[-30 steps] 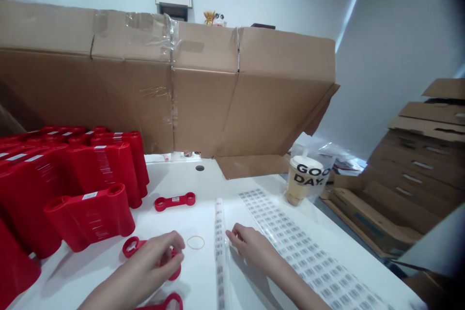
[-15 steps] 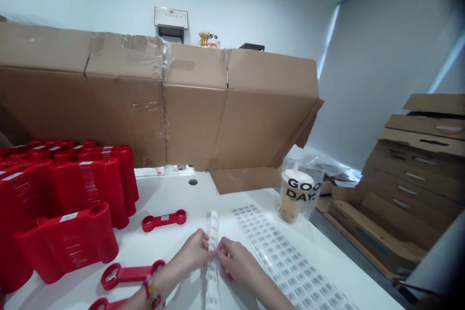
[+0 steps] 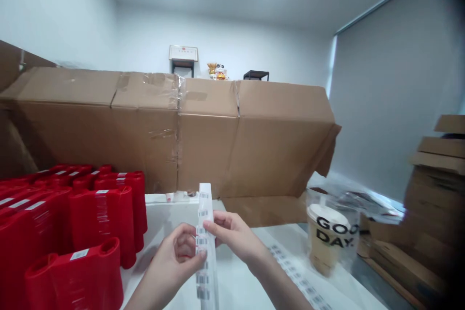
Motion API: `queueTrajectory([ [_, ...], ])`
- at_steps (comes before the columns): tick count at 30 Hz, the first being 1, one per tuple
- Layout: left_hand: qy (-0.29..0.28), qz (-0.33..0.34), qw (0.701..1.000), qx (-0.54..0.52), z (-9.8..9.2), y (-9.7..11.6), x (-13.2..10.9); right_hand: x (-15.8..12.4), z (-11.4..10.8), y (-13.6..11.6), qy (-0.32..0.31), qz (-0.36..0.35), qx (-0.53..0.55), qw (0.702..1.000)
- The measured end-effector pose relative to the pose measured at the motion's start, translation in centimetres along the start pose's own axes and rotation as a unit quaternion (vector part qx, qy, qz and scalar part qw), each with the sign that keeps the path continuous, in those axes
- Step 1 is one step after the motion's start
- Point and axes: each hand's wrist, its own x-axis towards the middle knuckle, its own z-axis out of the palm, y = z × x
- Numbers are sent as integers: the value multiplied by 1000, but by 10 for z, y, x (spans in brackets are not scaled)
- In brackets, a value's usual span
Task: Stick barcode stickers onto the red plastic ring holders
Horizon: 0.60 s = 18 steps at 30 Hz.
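Note:
A narrow white strip of barcode labels (image 3: 203, 278) stands nearly upright above the table, between my two hands. My left hand (image 3: 170, 259) pinches its left edge, thumb on the printed face and fingers curled behind. From the other side, my right hand (image 3: 236, 237) grips the strip a little higher, its thumb pressed on the front. Part of the right fingers is hidden behind the strip. To the right, a larger barcode label sheet (image 3: 290, 269) lies flat, partly covered by my right forearm. Wrapped bundles of red plastic parts (image 3: 103, 225) with white labels fill the left side.
A lidded drink cup (image 3: 323, 242) in a clear bag stands near the table's right edge. Large cardboard (image 3: 207, 150) slants across the back of the white table (image 3: 240, 281). More cardboard boxes (image 3: 432, 203) are stacked on the right.
Both hands have lifted the label strip off the table and hold it more upright. The view has tilted upward, so the loose red pieces near my left arm are no longer clearly visible.

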Motion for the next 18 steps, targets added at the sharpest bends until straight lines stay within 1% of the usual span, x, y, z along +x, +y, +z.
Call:
queueTrajectory([
  [3,22,42,999,-1,-18,21,-8,12,17,-7,-67,-2,13,998],
  [5,65,55,996,-7,-28,31,-12,14,28,-7,-93,-2,16,996],
  [7,117,49,992,-14,-35,38,-15,13,38,-6,-93,-4,0,996],
  [9,146,28,989,-23,-39,44,-16,10,44,-5,-76,-1,-27,997],
  [11,143,9,989,-37,-40,47,-18,8,47,-5,-67,3,-42,997],
  [13,123,-1,992,-40,-39,49,-19,6,46,-4,-72,10,-38,997],
  [16,105,6,994,-37,-37,49,-19,4,41,1,-84,24,-41,995],
  [18,112,18,993,-42,-37,48,-18,4,39,4,-89,25,-67,993],
])
